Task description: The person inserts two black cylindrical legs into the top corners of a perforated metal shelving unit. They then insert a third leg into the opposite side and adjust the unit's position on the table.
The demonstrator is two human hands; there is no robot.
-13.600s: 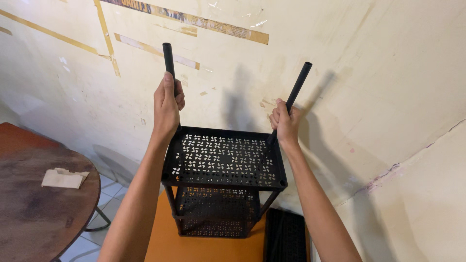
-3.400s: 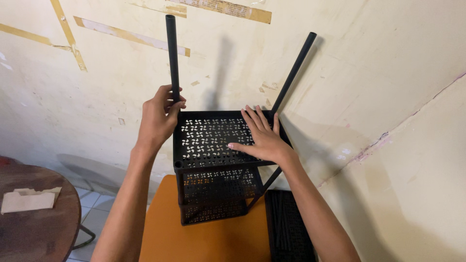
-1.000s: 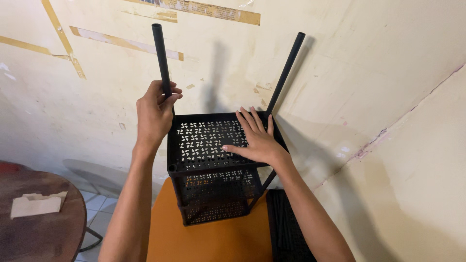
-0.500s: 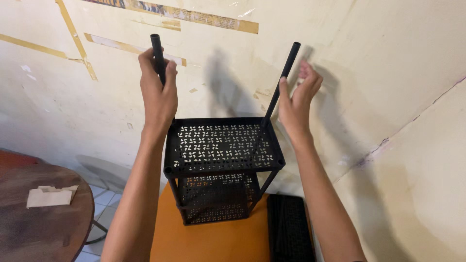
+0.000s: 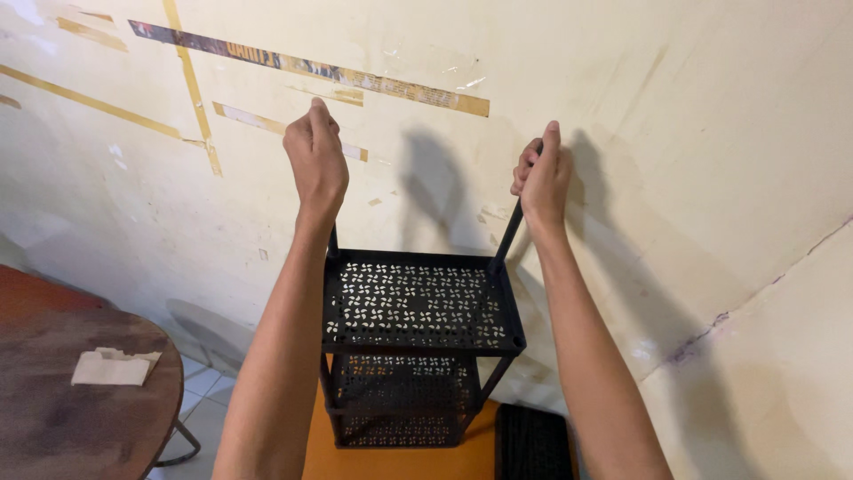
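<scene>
I am closing my left hand [image 5: 317, 160] in a fist around the top of the rear left post, which is almost wholly hidden behind my wrist and forearm, so only a short black stub is showing just above the shelf corner. I am wrapping my right hand [image 5: 542, 178] around the upper end of the rear right post [image 5: 506, 238], fingers curled tight and thumb pointing up along it; this black post is leaning slightly to the right as it is running down to the back right corner of the rack. Both arms are reaching up and forward over the black metal rack [image 5: 418, 351], which is standing on an orange surface [image 5: 400, 460] close against the wall. Its top shelf [image 5: 416, 305] is a flat perforated panel with a small flower-like cut-out pattern, and a second perforated shelf [image 5: 404, 391] is sitting below it between the legs. A black ribbed panel [image 5: 531, 443] is lying just to the right of the rack's base. The cream wall [image 5: 675, 133] behind is carrying strips of old tape [image 5: 355, 78]. To my left, a round brown table [image 5: 71, 418] is holding a crumpled tissue [image 5: 114, 366].
</scene>
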